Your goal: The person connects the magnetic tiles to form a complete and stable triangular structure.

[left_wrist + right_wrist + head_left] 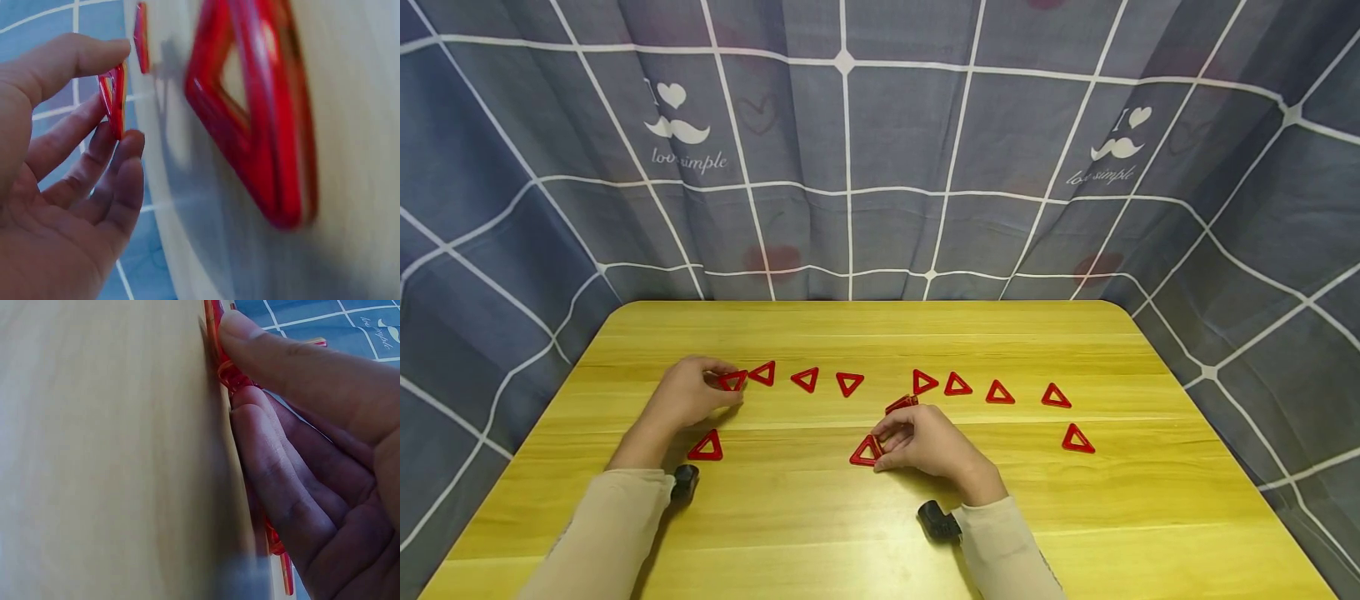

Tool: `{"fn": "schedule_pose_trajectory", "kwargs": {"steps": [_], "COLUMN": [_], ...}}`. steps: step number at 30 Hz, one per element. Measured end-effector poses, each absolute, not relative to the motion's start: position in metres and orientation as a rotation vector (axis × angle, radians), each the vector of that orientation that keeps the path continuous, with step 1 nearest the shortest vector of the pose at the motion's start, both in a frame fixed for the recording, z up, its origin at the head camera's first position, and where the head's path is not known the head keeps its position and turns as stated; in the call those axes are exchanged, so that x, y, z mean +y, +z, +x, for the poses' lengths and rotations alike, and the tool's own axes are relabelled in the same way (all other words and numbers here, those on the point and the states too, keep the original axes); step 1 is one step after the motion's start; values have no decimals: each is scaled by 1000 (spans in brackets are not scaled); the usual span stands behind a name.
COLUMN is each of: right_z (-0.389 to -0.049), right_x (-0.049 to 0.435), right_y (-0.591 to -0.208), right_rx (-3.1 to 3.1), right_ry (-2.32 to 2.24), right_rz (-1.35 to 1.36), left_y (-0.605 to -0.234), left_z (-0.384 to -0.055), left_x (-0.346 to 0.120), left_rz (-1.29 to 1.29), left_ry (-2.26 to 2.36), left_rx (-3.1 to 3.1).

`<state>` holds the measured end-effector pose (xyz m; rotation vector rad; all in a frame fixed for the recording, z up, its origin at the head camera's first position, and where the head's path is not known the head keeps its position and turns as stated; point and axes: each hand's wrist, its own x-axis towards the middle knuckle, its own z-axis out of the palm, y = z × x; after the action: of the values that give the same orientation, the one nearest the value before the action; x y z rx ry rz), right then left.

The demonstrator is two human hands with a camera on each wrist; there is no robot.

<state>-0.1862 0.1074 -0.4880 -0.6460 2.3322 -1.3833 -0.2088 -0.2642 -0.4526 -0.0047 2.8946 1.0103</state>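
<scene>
My left hand (688,393) is at the left of the table, pinching a hollow red plastic triangle (121,100) between thumb and fingertips. Closer to my left forearm lies another red triangle (718,448), large in the left wrist view. Near the middle, my right hand (931,443) grips a red triangle (862,461) by its right side, with thumb and fingers low over the tabletop. Just beyond the right knuckles a tilted red piece (900,404) shows, partly hidden by the hand.
Several red triangles lie in a loose row across the wooden table (790,533), three left of centre and others toward the right, the nearest right one (1078,448) set forward. A blue-grey checked curtain (895,233) hangs behind and at both sides. Black wrist cameras (937,521) sit beside the sleeves.
</scene>
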Motion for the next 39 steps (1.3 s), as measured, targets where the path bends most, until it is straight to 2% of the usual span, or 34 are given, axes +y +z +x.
{"fn": "schedule_pose_trajectory", "kwargs": {"steps": [12,39], "right_z": [-187,-188], "right_x": [107,108], "right_y": [-489,-490], "right_rx": [2330,2332], "right_ry": [-1377,-1391], "right_rz": [-647,-658], "left_y": [-440,-457], "left_z": [-200,-186], "left_x": [-231,-157], "left_rz": [114,434], "left_ry": [1146,1277], "left_rx": [2875,2617]}}
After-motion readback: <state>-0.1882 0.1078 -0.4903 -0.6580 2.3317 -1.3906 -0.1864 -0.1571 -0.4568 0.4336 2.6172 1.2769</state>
